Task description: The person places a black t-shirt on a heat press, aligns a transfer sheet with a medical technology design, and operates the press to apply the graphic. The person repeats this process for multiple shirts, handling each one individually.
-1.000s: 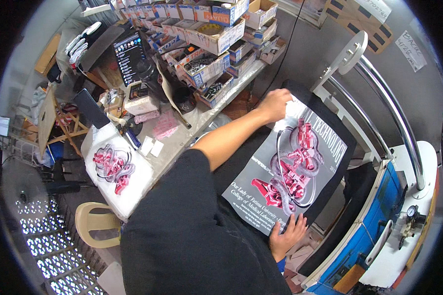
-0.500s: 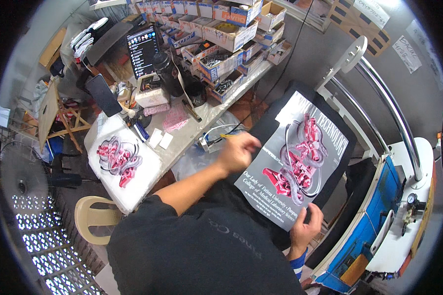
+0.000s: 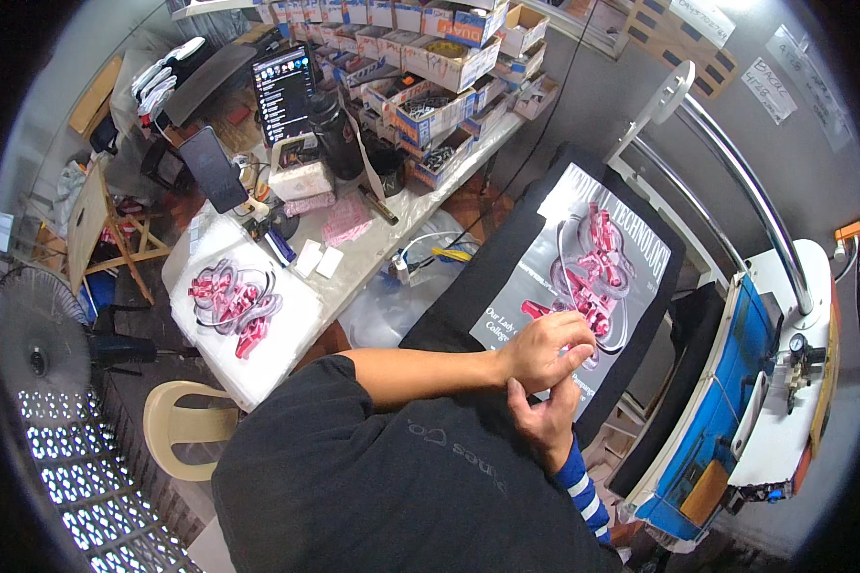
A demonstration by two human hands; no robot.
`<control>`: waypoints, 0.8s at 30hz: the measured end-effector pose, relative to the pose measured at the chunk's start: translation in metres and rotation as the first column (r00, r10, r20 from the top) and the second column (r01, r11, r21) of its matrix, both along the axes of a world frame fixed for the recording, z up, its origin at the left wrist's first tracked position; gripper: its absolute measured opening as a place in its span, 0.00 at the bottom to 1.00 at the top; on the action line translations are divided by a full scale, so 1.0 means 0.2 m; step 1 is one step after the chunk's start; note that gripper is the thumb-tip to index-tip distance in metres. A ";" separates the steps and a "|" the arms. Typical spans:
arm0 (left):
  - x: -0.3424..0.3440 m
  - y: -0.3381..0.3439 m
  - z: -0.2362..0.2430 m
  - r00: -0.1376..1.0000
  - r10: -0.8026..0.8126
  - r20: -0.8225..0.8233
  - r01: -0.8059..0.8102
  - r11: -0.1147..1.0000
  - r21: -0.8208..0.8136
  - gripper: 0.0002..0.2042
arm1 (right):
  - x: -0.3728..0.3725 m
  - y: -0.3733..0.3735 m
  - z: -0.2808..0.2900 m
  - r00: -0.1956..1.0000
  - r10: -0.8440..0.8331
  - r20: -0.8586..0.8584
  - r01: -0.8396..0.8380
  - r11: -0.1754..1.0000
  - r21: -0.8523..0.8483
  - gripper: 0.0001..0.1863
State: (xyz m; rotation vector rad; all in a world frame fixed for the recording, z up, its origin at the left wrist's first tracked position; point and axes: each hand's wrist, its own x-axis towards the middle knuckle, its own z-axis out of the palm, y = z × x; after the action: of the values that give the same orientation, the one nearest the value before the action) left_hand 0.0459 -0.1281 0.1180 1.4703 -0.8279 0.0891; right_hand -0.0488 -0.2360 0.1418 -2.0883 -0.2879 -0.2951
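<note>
- A standing fan [image 3: 40, 334] is well to the left of the grey printed sheet [image 3: 583, 277].
- A beige plastic chair [image 3: 167, 425] is also well left of that sheet, nearer the person.
- A white sheet [image 3: 234, 310], printed with a red and grey design, lies on the table left of the grey sheet.
- Stacked cardboard boxes [image 3: 440, 62] stand beyond the grey sheet, to its left.
- The left hand [image 3: 549, 349] is over the grey sheet's near part, its fingers bent inward; whether it grips anything, I cannot tell.
- The right hand [image 3: 549, 420] is at the grey sheet's near edge, against the left hand, with hidden fingertips; I cannot tell whether it holds something.
- The grey sheet lies face up on black fabric [image 3: 487, 272].
- A curved chrome bar [image 3: 750, 201] rises right of the grey sheet, above a blue housing [image 3: 712, 382].
</note>
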 end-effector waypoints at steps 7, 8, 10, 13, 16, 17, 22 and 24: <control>-0.08 0.04 0.06 0.999 -0.015 -0.050 0.008 0.992 -0.128 0.12 | -0.07 0.06 0.01 0.996 0.007 0.088 -0.009 1.000 0.023 0.12; -0.10 0.05 0.06 0.998 -0.031 -0.049 0.025 0.992 -0.120 0.12 | -0.08 0.07 0.02 0.987 -0.002 0.159 -0.008 0.998 0.062 0.12; -0.12 0.04 0.06 0.996 -0.080 -0.033 0.077 0.993 -0.090 0.11 | -0.09 0.08 0.03 0.988 0.001 0.154 -0.012 0.997 0.071 0.12; -0.11 0.06 0.00 0.947 -0.259 -0.192 0.245 0.965 -0.094 0.10 | -0.08 0.02 0.01 0.980 0.062 0.189 -0.073 0.996 0.053 0.15; -0.02 0.15 -0.10 0.983 -0.123 -0.138 0.156 0.953 0.260 0.07 | -0.04 -0.17 -0.08 0.986 0.087 -0.142 -0.110 0.980 -0.164 0.17; 0.03 0.19 -0.14 0.998 -0.026 0.056 0.006 0.942 0.335 0.06 | -0.04 -0.25 -0.13 0.983 0.069 -0.173 -0.120 0.944 -0.308 0.17; 0.18 0.50 -0.32 0.939 0.186 0.289 -0.326 0.750 0.576 0.12 | -0.15 -0.61 -0.38 0.832 -0.539 -0.132 0.512 0.837 -0.194 0.16; 0.18 0.54 -0.41 0.951 0.110 0.288 -0.265 0.772 0.578 0.17 | -0.19 -0.67 -0.47 0.842 -0.538 0.026 0.512 0.784 -0.351 0.19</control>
State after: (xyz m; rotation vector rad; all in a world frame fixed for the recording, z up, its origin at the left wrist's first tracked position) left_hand 0.0822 -0.0197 0.0351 2.1991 -0.9498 0.1625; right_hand -0.0873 -0.3698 0.0487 -2.4999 0.3332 -0.5268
